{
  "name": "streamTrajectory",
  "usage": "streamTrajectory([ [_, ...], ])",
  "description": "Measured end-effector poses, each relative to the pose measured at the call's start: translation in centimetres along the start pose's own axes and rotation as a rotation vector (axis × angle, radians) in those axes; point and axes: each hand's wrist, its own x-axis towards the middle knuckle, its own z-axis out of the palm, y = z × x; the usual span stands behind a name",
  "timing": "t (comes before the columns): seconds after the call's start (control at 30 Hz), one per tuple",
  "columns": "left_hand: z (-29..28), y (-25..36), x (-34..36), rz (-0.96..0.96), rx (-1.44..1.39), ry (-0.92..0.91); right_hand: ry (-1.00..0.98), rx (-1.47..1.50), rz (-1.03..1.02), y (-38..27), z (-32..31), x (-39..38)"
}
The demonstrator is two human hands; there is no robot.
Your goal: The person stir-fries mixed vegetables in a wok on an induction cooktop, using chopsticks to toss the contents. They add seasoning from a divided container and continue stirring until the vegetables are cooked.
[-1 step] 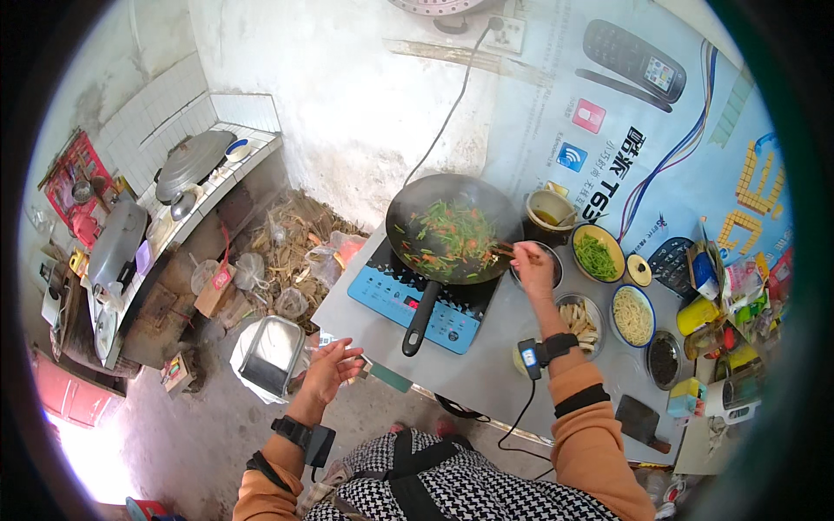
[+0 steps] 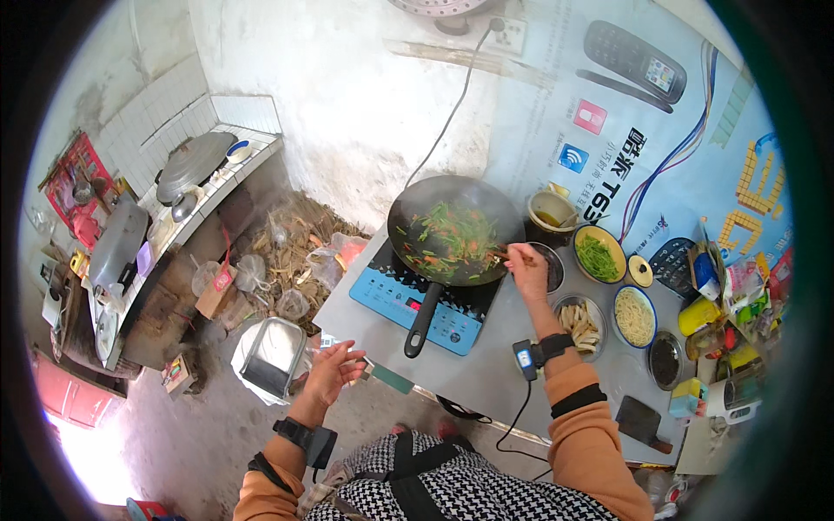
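At the right rim of the black wok (image 2: 499,198), my right hand (image 2: 527,269) is closed on what look like wooden chopsticks (image 2: 501,255), their tips among the food. Chopped green stalks with orange-red pieces (image 2: 452,233) lie in the wok, and steam rises from it. The wok stands on a blue-fronted induction cooker (image 2: 382,300), its black handle (image 2: 419,332) pointing toward me. My left hand (image 2: 334,372) is raised off the table's left edge, fingers apart, holding nothing.
Right of the wok are a bowl of green strips (image 2: 596,255), a bowl of noodles (image 2: 635,317), a dish of pale strips (image 2: 580,325), a dark pot (image 2: 550,215) and a cleaver (image 2: 641,422). Packets and jars crowd the right edge. A metal-lidded bin (image 2: 271,354) stands left of the table.
My right hand has shifted slightly left toward the wok with the chopsticks. My left hand stays nearly in place.
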Motion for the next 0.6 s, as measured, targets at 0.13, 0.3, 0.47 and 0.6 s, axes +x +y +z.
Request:
streamTrajectory([
  [0.13,-0.8,-0.2,0.2,-0.025,-0.019,-0.012,-0.146,0.243,-0.127,-0.2,4.1,-1.0],
  [0.3,-2.6,0.3,-0.1,-0.016,-0.029,-0.011,-0.273,0.138,0.033,0.3,5.6,-0.4],
  [0.47,-4.5,0.5,-0.3,-0.028,-0.031,0.057,0.118,0.073,-0.06,1.5,3.7,2.2],
  [0.6,-5.1,0.4,-0.1,-0.021,-0.08,0.033,-0.034,0.036,-0.004,1.0,5.4,1.3],
])
